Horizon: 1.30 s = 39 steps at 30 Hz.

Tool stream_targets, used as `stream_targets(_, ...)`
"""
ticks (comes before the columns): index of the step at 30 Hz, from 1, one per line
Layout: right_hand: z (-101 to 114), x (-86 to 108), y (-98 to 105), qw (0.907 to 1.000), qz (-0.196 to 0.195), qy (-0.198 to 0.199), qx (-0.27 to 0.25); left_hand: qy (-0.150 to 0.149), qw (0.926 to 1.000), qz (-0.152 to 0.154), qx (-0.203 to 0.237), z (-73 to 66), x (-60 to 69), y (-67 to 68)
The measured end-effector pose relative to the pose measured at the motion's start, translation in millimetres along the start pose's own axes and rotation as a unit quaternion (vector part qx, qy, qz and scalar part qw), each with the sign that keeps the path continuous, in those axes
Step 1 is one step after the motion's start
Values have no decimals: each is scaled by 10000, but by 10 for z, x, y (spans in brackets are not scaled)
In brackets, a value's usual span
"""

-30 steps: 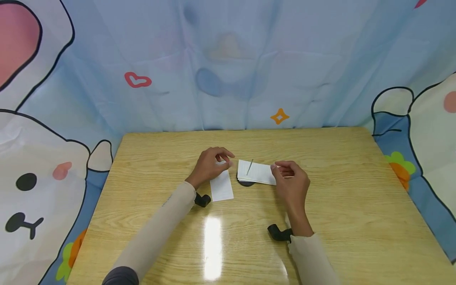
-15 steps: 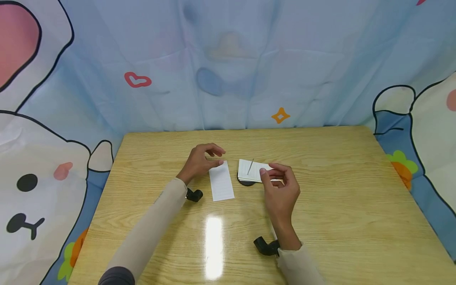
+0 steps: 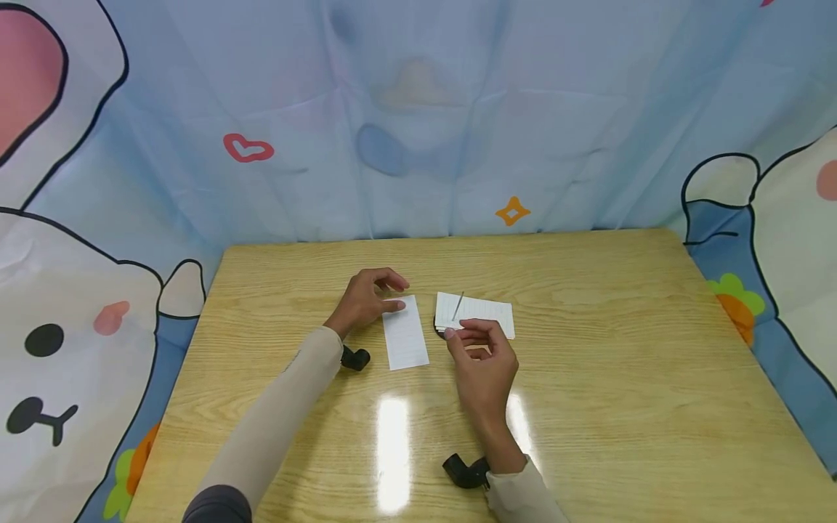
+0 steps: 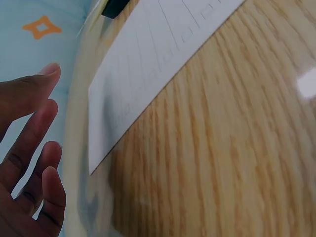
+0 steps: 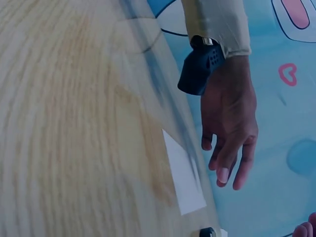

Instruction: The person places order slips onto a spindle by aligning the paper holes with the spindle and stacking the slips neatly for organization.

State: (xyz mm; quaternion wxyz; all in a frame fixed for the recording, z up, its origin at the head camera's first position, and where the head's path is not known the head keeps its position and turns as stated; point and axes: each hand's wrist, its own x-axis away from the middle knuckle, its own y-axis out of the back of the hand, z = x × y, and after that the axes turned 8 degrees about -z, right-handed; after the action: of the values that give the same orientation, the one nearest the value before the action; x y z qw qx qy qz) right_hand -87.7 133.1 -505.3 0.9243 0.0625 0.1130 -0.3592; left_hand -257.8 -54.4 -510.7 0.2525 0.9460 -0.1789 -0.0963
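Note:
A single lined paper slip [image 3: 407, 338] lies flat on the table. My left hand [image 3: 366, 299] hovers by its far end, thumb over the near-left corner, fingers loosely bent; in the left wrist view the left hand [image 4: 32, 168] looks apart from the slip [image 4: 143, 69]. To the right, a small stack of lined paper [image 3: 489, 311] sits on a bill spike whose thin metal rod [image 3: 458, 305] pokes up through it. The black round base is mostly hidden. My right hand [image 3: 485, 367] is in front of the stack, fingers loosely curled, with nothing visible between thumb and index finger.
The wooden table [image 3: 621, 349] reaches back to a blue cartoon-print curtain [image 3: 418, 145]. A black camera [image 3: 355, 358] is strapped to the left wrist and another black camera [image 3: 466, 472] to the right. Bright light reflections show on the front of the tabletop.
My right hand has moved left and toward the front, uncovering the right end of the paper stack. My left hand has drawn back to the left from the single slip.

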Motion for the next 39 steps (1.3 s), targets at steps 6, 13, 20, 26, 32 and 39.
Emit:
stream_targets(6, -86, 85, -68, 9925, 954, -298, 704, -55, 9997, -34, -224, 72, -25, -44)
stream_targets(13, -230, 178, -161, 9694, 1842, -657, 1483, -190, 9988, 5, -445, 163, -44, -100)
stream_targets(20, -290, 188, -195, 9648, 1936, -485, 1712, -240, 9973, -32, -695, 180, -44, -122)
stream_targets(26, -292, 164, -222, 9552, 2082, -287, 2084, -298, 9949, -104, -962, 166, -42, -152)
stream_targets(32, -296, 153, -246, 9499, 2092, -136, 2320, -195, 9943, -56, -1045, 135, -26, -160)
stream_targets(39, -283, 155, -257, 9480, 2086, -40, 2403, -179, 9943, 49, -1053, 80, 11, -160)
